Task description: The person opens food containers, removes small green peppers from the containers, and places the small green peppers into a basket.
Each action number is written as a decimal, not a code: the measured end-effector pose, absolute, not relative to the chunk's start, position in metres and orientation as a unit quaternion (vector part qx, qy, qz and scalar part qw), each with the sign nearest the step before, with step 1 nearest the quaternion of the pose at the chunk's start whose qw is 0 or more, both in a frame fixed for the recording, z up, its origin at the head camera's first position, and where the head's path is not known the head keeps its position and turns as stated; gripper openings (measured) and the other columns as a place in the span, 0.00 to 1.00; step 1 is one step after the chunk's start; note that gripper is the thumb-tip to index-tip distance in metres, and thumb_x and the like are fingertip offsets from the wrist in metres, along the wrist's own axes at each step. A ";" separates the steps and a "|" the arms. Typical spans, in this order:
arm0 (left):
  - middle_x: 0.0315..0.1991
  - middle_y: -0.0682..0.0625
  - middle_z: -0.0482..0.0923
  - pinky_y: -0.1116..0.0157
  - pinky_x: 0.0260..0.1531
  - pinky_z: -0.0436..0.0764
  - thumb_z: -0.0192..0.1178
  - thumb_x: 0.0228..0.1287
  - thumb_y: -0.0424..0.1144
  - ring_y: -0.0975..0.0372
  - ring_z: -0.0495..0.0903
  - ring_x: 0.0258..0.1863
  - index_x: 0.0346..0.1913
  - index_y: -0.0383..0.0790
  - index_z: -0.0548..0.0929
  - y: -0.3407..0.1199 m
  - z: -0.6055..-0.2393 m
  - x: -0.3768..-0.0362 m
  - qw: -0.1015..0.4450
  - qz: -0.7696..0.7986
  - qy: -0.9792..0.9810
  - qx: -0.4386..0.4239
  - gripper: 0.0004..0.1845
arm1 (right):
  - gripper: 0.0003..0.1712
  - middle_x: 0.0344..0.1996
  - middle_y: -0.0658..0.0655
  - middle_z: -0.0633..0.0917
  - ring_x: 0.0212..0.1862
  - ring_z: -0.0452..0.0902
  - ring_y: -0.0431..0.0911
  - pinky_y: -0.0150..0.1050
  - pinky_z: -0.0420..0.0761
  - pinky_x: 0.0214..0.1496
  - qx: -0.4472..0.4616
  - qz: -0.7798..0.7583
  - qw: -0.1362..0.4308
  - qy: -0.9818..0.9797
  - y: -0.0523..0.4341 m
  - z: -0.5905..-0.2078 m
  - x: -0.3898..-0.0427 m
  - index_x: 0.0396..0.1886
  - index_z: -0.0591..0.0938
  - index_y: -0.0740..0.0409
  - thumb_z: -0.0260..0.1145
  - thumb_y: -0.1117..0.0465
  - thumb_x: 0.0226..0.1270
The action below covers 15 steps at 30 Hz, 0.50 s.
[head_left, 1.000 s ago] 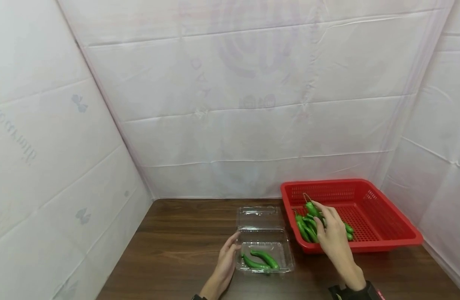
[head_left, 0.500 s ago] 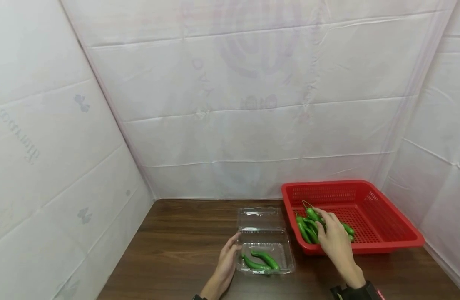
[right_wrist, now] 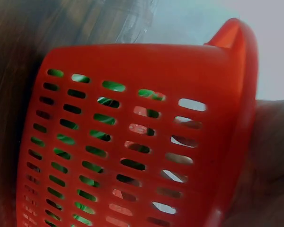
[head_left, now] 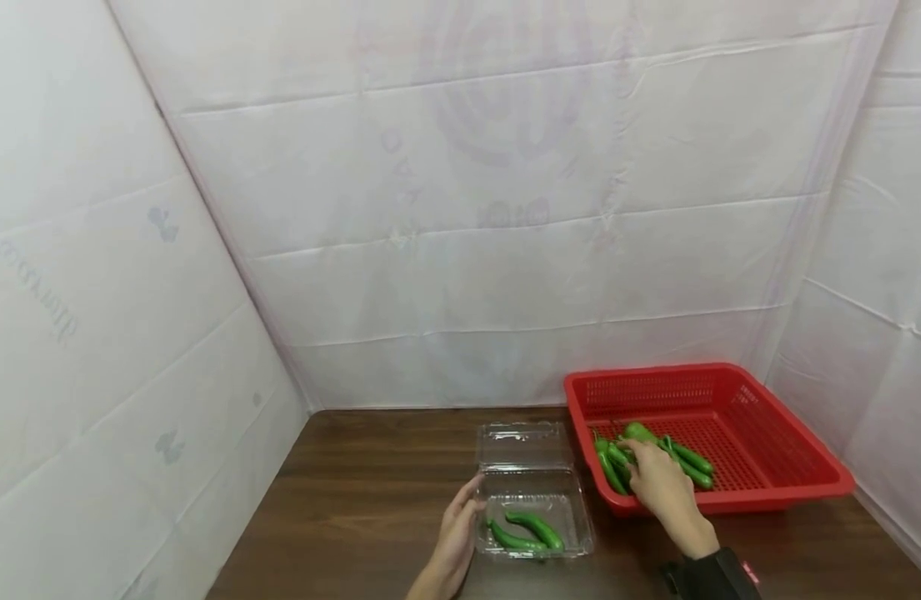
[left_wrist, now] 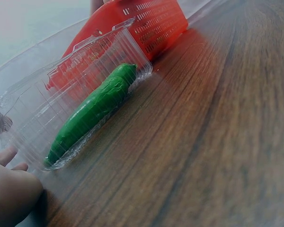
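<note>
In the red basket [head_left: 768, 467], right hand [head_left: 658, 487] grip on green peppers [head_left: 618, 458]; left hand [head_left: 456, 533] relaxed against clear box [head_left: 535, 508].

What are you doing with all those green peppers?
A person is working at a wooden table. Their right hand reaches into the red basket, its fingers on the pile of green chili peppers; whether it grips one cannot be told. Their left hand rests against the side of a clear plastic clamshell box, which lies open beside the basket. Two peppers in the box lie side by side.
</note>
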<state>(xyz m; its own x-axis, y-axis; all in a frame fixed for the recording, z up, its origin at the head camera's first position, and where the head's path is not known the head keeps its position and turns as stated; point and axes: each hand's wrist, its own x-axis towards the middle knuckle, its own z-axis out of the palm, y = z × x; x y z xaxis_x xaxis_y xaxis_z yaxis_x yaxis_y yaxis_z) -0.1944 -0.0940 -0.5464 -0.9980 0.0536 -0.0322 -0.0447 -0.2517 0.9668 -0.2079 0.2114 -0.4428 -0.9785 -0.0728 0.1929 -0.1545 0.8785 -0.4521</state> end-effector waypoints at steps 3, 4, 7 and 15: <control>0.81 0.31 0.48 0.37 0.79 0.39 0.51 0.67 0.32 0.35 0.41 0.81 0.76 0.29 0.61 -0.093 -0.545 -0.191 0.032 0.792 0.609 0.000 0.34 | 0.21 0.47 0.70 0.85 0.25 0.68 0.45 0.37 0.63 0.22 0.056 0.227 0.056 -0.971 0.211 -0.442 -0.210 0.60 0.81 0.65 0.66 0.70 0.67; 0.81 0.31 0.48 0.37 0.78 0.39 0.51 0.67 0.33 0.35 0.40 0.81 0.76 0.29 0.61 -0.093 -0.545 -0.191 0.032 0.792 0.610 0.001 0.34 | 0.21 0.47 0.70 0.85 0.25 0.68 0.46 0.38 0.63 0.22 0.054 0.224 0.052 -0.972 0.211 -0.442 -0.210 0.60 0.81 0.64 0.66 0.69 0.67; 0.81 0.31 0.48 0.37 0.79 0.40 0.51 0.68 0.33 0.35 0.41 0.81 0.76 0.30 0.62 -0.093 -0.545 -0.190 0.030 0.793 0.609 0.003 0.34 | 0.21 0.50 0.72 0.84 0.28 0.75 0.50 0.40 0.70 0.23 0.050 0.211 0.053 -0.975 0.209 -0.438 -0.210 0.61 0.81 0.65 0.66 0.67 0.68; 0.81 0.31 0.48 0.37 0.79 0.39 0.51 0.67 0.32 0.35 0.41 0.81 0.75 0.29 0.63 -0.092 -0.549 -0.189 0.024 0.798 0.603 0.004 0.33 | 0.19 0.44 0.65 0.86 0.35 0.83 0.53 0.45 0.82 0.26 0.113 0.210 0.229 -0.944 0.181 -0.424 -0.180 0.55 0.85 0.60 0.72 0.63 0.65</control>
